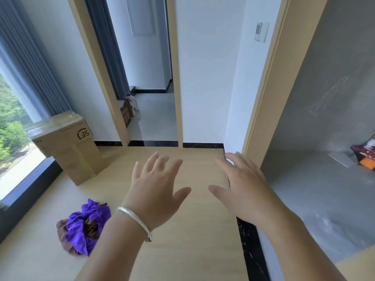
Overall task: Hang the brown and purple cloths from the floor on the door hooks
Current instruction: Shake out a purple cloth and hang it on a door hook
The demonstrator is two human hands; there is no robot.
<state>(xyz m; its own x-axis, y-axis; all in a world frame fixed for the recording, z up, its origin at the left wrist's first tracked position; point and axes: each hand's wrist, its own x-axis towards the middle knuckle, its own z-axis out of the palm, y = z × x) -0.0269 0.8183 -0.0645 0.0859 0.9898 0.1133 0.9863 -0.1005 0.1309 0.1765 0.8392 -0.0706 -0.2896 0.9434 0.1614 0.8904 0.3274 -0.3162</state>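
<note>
A crumpled purple cloth (pixel 87 222) lies on the light floor at the lower left, tangled with a brown cloth (pixel 61 230) that shows beneath and beside it. My left hand (pixel 156 189), with a silver bangle on the wrist, is held out in the air with fingers spread, holding nothing, to the right of the cloths. My right hand (pixel 241 189) is likewise spread and empty, near the black threshold strip. No door hooks are visible.
A cardboard box (pixel 67 145) stands by the window (pixel 12 138) and grey curtain at left. Ahead a wooden door frame (pixel 101 67) opens to another room. At right a doorway leads to a grey-floored room with some items (pixel 365 157) on the floor.
</note>
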